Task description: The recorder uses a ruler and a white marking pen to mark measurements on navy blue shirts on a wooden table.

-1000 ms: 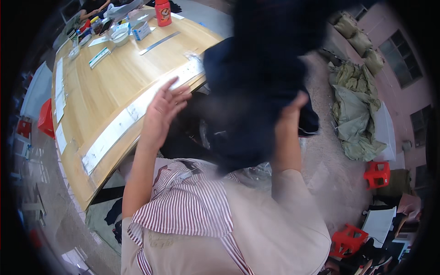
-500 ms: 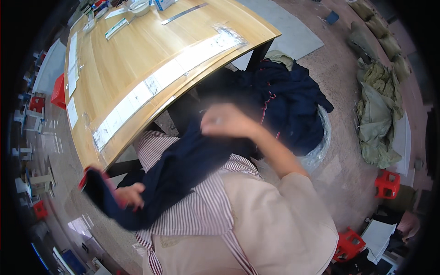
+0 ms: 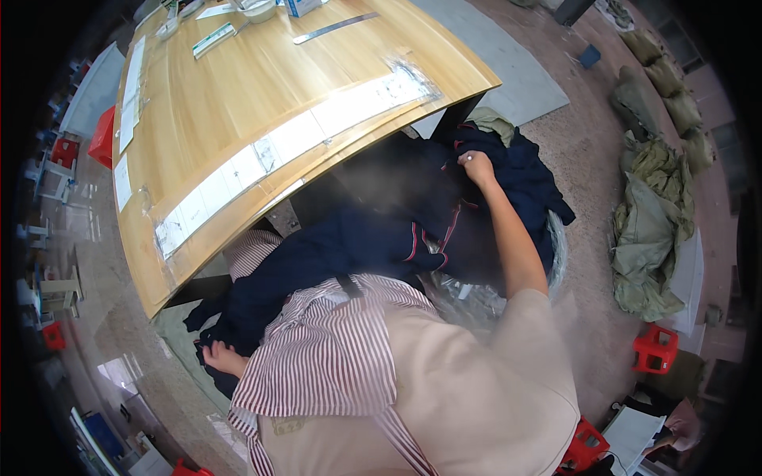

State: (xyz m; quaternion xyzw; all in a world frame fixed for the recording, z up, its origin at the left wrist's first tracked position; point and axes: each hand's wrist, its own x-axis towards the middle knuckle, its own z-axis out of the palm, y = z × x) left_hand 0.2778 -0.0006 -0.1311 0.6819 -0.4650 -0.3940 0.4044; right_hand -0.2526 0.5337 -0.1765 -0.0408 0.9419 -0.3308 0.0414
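A dark navy garment (image 3: 341,238) with thin red-and-white piping lies across my lap, stretching from below the table's left end to the right. My left hand (image 3: 225,358) is low on the left, its fingers curled into navy cloth. On the far right, my right hand (image 3: 476,167) is closed on navy fabric, with that arm stretched out. Beneath it, a heap of navy clothing (image 3: 524,178) sits in clear plastic wrapping (image 3: 559,246). Where the lap garment ends and the heap begins, I cannot tell.
The wooden table (image 3: 238,103) stands ahead, with paper strips taped along its edges. On it lie a steel ruler (image 3: 336,28), a blue-and-white box (image 3: 302,6) and a bowl (image 3: 259,9). Olive cloth (image 3: 651,238) and red stools (image 3: 656,349) are on the right.
My right hand has moved right and away, from above my lap to the heap. My left hand has lowered slightly, and the raised red-edged cloth end has dropped. The navy garment now spreads wider.
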